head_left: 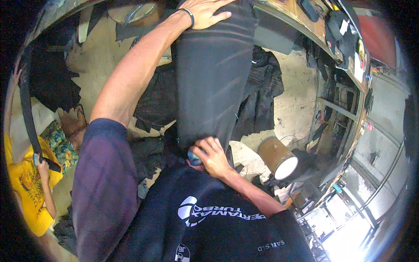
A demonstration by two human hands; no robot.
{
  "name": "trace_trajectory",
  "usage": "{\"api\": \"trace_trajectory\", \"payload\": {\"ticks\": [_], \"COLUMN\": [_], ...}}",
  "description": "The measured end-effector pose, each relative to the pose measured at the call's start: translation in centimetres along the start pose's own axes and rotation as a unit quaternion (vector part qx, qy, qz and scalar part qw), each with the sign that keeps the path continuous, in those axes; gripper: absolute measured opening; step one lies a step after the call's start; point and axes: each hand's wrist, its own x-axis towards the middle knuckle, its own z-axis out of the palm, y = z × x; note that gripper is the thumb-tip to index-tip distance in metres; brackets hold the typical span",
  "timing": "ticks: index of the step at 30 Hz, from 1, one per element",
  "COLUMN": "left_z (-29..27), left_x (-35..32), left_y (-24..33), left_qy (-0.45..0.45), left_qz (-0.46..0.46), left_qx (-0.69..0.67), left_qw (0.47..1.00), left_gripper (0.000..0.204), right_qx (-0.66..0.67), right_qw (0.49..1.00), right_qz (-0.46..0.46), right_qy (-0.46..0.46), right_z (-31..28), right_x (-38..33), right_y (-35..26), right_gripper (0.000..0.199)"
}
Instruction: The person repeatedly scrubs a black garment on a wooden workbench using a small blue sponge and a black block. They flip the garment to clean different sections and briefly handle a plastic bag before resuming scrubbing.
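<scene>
A long black sheet (211,78), leather or cloth by its look, runs from the far edge down to my chest. Across its far end my left hand (205,14) lies flat, fingers spread, with a dark band around the wrist. At the near end, close to my body, my right hand (212,156) is closed around a small rounded blue object (194,157) against the sheet. Its exact kind is mostly hidden by my fingers.
Black pieces of material lie on the floor, one right of the sheet (264,89) and others at left (50,81). A brown cylinder (275,153) with a white end stands at right. A person in a yellow shirt (32,187) holds a blue object on a black strip (28,100).
</scene>
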Motion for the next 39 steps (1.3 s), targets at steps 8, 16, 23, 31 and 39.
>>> {"api": "trace_trajectory", "payload": {"ticks": [8, 16, 23, 31, 39], "left_z": [0.8, 5.4, 2.5, -0.3, 0.2], "left_x": [-1.4, -15.1, -20.5, -5.4, -2.0], "left_y": [0.7, 6.9, 10.3, 12.3, 10.0], "left_qy": [0.244, 0.206, 0.276, 0.018, 0.120], "left_qz": [-0.073, -0.404, -0.353, -0.470, -0.468], "left_qx": [0.107, -0.267, -0.115, -0.131, -0.062], "left_qw": [0.961, 0.850, 0.887, 0.873, 0.873], "left_gripper": [0.052, 0.069, 0.051, 0.161, 0.154], "right_qx": [0.289, 0.242, 0.197, 0.165, -0.200], "right_qw": [0.818, 0.817, 0.832, 0.876, 0.924], "right_qz": [0.460, 0.517, 0.476, 0.343, 0.083], "right_qy": [0.187, 0.078, 0.204, 0.297, 0.317], "right_z": [-2.4, 2.8, 2.3, -4.9, -21.1], "right_x": [-4.4, -19.0, -19.4, -7.5, 27.6], "right_y": [-1.0, -5.5, -6.6, -1.8, 22.3], "right_gripper": [0.072, 0.041, 0.053, 0.063, 0.053]}}
